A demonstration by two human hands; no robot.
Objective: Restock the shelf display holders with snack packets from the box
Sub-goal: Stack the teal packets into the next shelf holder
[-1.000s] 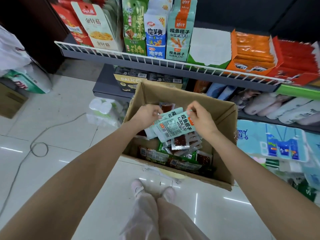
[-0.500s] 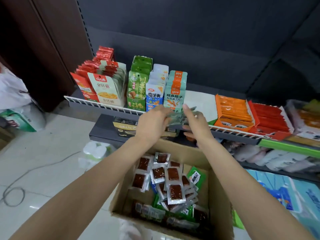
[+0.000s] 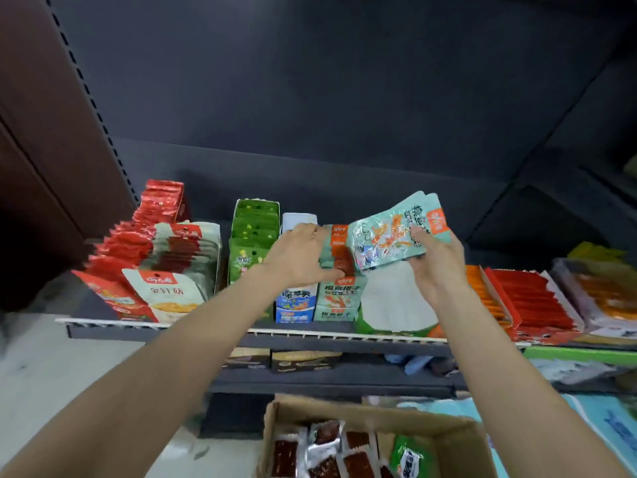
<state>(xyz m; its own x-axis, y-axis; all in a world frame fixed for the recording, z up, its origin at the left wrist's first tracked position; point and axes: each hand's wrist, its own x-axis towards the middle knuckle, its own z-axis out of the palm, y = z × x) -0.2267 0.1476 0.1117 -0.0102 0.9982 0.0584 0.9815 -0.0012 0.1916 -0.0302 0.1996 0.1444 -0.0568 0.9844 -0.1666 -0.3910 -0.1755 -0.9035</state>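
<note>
Left hand (image 3: pixel 299 257) at shelf (image 3: pixel 331 334) middle, fingers spread flat, pressing back packets in teal holder (image 3: pixel 339 294). Right hand (image 3: pixel 432 260) grips fanned teal packets (image 3: pixel 389 232) just right, above it. Light, floppy, slick foil; likely best pinched at the bottom edges. Box (image 3: pixel 458 439) below.

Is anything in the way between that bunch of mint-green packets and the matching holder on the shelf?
Only the person's own left hand, which rests on the packets already standing in the mint-green holder. The right hand holds the new mint-green packets just above and right of it. Nothing else visible blocks the way.
</note>
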